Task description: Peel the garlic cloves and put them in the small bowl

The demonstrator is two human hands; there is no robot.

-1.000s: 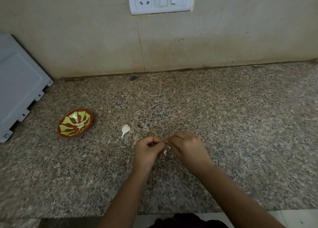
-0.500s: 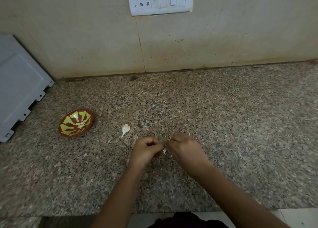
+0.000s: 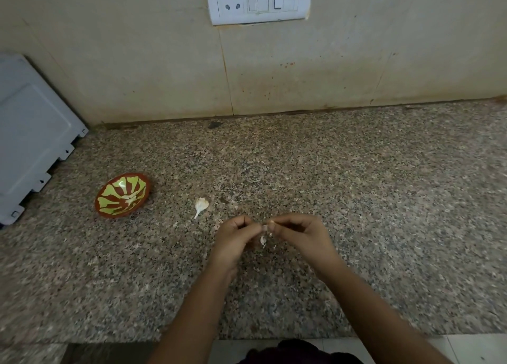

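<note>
White garlic clove [image 3: 264,228] pinched by left hand [image 3: 235,236] and right hand [image 3: 297,233], evidently for peeling; second clove [image 3: 201,205] lies near small bowl [image 3: 122,194].

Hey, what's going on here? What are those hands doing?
A person is peeling garlic. The left hand and right hand both pinch one clove over the counter, with bits of skin under them. A second clove lies on the counter between the hands and the bowl, touching neither. Whether the bowl holds any cloves is hard to tell.
</note>
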